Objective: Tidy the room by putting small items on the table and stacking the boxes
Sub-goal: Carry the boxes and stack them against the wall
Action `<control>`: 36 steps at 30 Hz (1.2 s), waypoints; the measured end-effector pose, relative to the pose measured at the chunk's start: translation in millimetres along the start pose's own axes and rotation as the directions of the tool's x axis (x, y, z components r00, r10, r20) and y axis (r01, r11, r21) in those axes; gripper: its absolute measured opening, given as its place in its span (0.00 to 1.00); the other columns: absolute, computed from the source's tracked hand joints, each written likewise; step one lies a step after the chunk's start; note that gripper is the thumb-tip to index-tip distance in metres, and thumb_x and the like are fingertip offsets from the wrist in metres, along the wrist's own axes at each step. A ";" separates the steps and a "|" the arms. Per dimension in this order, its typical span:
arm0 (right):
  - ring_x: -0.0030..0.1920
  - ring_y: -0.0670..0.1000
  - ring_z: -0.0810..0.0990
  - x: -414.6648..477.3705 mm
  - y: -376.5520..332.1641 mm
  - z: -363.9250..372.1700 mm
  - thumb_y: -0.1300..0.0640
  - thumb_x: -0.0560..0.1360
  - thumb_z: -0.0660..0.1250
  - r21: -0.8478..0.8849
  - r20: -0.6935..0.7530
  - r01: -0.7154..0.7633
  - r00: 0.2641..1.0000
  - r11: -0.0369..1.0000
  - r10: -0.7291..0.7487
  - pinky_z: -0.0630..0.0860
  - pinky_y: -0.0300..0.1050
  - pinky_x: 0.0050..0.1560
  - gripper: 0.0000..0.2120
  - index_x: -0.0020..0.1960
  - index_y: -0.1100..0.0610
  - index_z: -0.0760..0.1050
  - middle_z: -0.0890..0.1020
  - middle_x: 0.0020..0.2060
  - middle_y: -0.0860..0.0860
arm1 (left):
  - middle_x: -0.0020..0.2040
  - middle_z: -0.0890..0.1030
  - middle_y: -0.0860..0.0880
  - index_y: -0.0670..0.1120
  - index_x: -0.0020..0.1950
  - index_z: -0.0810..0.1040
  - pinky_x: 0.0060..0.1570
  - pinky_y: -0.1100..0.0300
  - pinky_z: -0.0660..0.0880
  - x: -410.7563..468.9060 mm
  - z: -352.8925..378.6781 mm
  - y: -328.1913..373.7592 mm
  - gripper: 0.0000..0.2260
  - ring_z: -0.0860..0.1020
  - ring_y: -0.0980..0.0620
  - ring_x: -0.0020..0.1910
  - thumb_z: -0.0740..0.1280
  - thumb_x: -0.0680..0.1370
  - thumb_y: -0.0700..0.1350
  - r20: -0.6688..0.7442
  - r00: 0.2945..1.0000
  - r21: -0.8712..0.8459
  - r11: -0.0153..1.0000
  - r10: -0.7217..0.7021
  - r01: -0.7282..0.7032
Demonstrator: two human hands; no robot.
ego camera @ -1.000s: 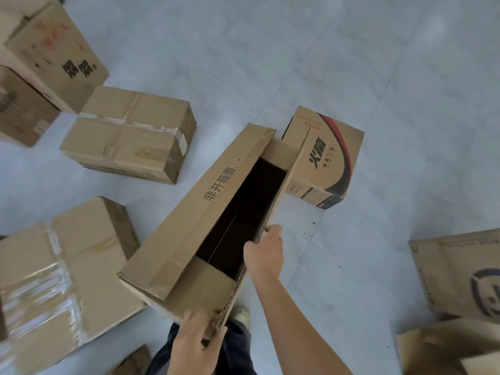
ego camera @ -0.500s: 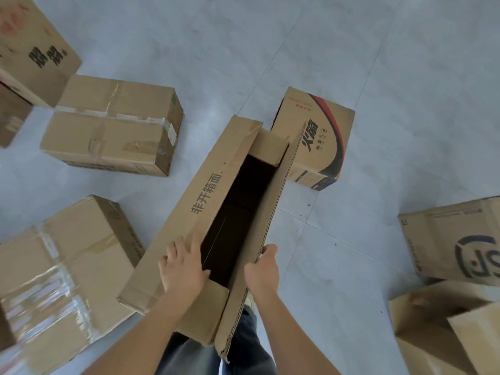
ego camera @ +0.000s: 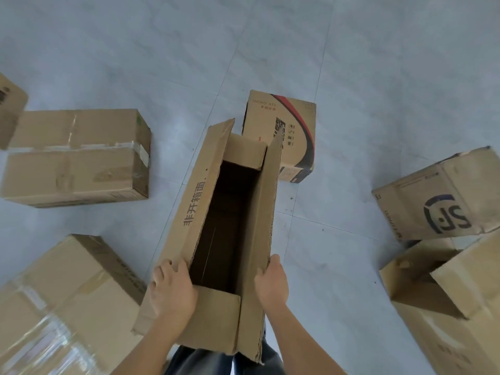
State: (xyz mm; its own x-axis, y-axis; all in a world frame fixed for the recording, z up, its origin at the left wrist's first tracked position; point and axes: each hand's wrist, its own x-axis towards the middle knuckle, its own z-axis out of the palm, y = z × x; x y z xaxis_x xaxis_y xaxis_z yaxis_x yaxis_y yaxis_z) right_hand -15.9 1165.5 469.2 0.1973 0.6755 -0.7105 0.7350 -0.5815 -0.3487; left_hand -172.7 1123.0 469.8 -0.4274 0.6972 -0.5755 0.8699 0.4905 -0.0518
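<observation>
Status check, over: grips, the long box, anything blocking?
Copy: left grip and right grip hold the long open box by its side flaps; not stacked yet; red-striped box sits just beyond its far end.

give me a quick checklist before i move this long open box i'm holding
1. Two-handed hold: ok. The left hand holds the left flap of the long box and the right hand grips the right flap.
2. Box empty: ok, nothing shows inside.
3. Flaps shut: not ok, all four stand open.
4. Way ahead free: not ok, the red-striped box sits just beyond the far end.
5. Stacking spot chosen: cannot tell.
</observation>
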 end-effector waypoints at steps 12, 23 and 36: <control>0.41 0.45 0.73 -51.2 16.8 6.9 0.60 0.78 0.60 0.093 0.003 -0.114 0.993 0.989 0.114 0.75 0.38 0.48 0.09 0.51 0.51 0.60 0.69 0.39 0.45 | 0.44 0.66 0.50 0.43 0.50 0.74 0.41 0.63 0.65 10.8 -56.8 -40.5 0.10 0.69 0.54 0.43 0.54 0.82 0.43 0.036 0.984 -0.088 0.982 0.172 -0.168; 0.44 0.51 0.72 -87.4 117.8 -71.6 0.63 0.78 0.56 0.251 -0.099 -0.293 0.940 0.922 0.326 0.67 0.37 0.35 0.06 0.51 0.55 0.62 0.71 0.44 0.50 | 0.43 0.69 0.47 0.39 0.50 0.78 0.39 0.58 0.66 -37.7 -64.9 72.8 0.14 0.69 0.49 0.41 0.54 0.82 0.42 -0.055 0.875 -0.058 0.874 0.480 -0.483; 0.30 0.48 0.64 -253.1 310.3 -207.7 0.66 0.72 0.54 0.452 -0.345 -0.266 0.828 0.851 0.442 0.60 0.40 0.28 0.12 0.32 0.57 0.57 0.65 0.30 0.51 | 0.40 0.78 0.36 0.38 0.37 0.74 0.39 0.53 0.71 -243.8 -93.0 245.1 0.11 0.76 0.40 0.40 0.60 0.79 0.38 -0.027 0.587 0.028 0.588 0.809 -0.809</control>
State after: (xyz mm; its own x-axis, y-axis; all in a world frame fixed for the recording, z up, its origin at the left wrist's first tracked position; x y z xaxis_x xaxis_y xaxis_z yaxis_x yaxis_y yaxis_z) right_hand 297.0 908.3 667.8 0.7121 0.4588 -0.5315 0.2802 -0.8798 -0.3841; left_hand 121.8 1121.9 673.3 0.4460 0.8206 -0.3574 0.8637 -0.2900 0.4121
